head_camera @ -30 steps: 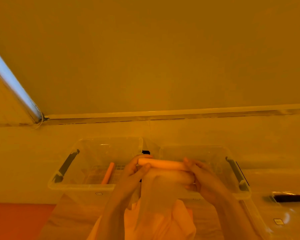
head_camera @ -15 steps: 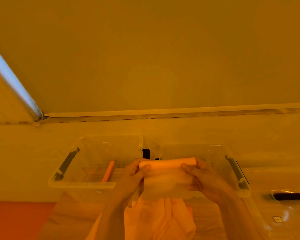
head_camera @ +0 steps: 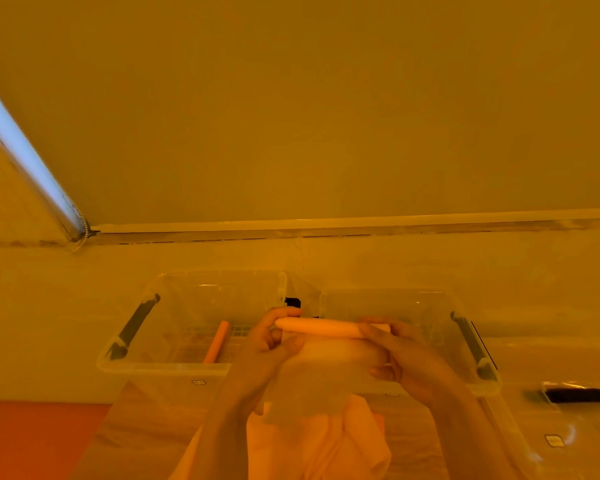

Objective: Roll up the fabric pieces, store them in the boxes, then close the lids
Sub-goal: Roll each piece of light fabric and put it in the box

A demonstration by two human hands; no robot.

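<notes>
Left hand (head_camera: 271,344) and right hand (head_camera: 406,358) each grip an end of the half-rolled pale sheer fabric piece (head_camera: 321,329). Tail hangs loose for tension. One orange fabric roll (head_camera: 217,342) sits in the left clear plastic box (head_camera: 146,367).

It looks like a room in a home, though the strong orange light hides much. A plain wall (head_camera: 309,109) meets a pale ledge (head_camera: 326,258) along a strip of trim, and a window blind's bead chain (head_camera: 82,233) hangs in the left corner. Clear plastic storage boxes (head_camera: 194,327) sit on a wood-grain table (head_camera: 142,431), the sort of household bins kept for tidying.
</notes>
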